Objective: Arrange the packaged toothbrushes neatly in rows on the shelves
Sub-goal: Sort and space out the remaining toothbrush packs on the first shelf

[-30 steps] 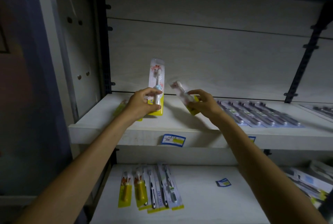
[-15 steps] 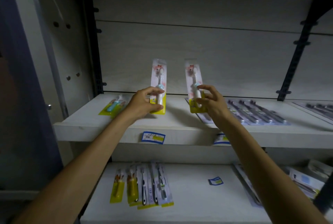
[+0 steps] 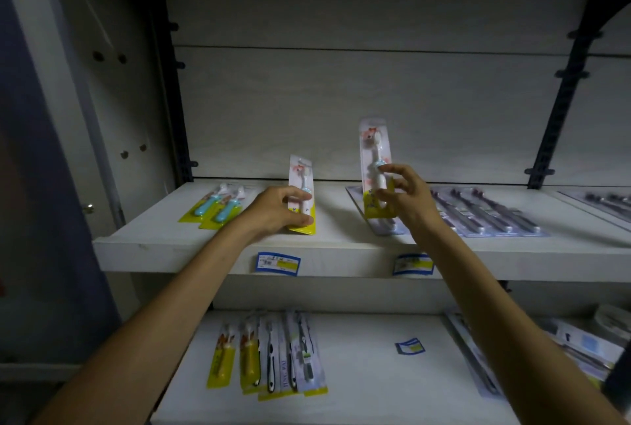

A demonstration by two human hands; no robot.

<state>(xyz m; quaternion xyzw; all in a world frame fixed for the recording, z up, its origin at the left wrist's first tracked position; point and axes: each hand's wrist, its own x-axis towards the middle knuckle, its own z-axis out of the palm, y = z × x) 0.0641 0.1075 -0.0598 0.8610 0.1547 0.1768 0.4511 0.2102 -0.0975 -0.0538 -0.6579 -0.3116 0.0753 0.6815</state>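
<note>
My left hand (image 3: 276,208) grips a child's toothbrush pack (image 3: 301,185) with a yellow bottom, tilted back low over the upper shelf (image 3: 341,250). My right hand (image 3: 404,197) pinches a second pack of the same kind (image 3: 374,165), held upright above the shelf to the right of the first. Two blue-handled packs (image 3: 215,207) lie flat at the shelf's left end. A row of grey toothbrush packs (image 3: 485,216) lies flat to the right of my right hand.
The lower shelf (image 3: 358,373) carries a row of several packs (image 3: 269,356) at its left and loose packs (image 3: 580,346) at its right. Blue price tags (image 3: 278,263) sit on the upper shelf's front edge. A dark upright bracket (image 3: 560,107) stands at right.
My left hand has lowered its pack toward the shelf and tipped it back. My right hand has stood its pack upright and keeps it raised. The view has shifted left.
</note>
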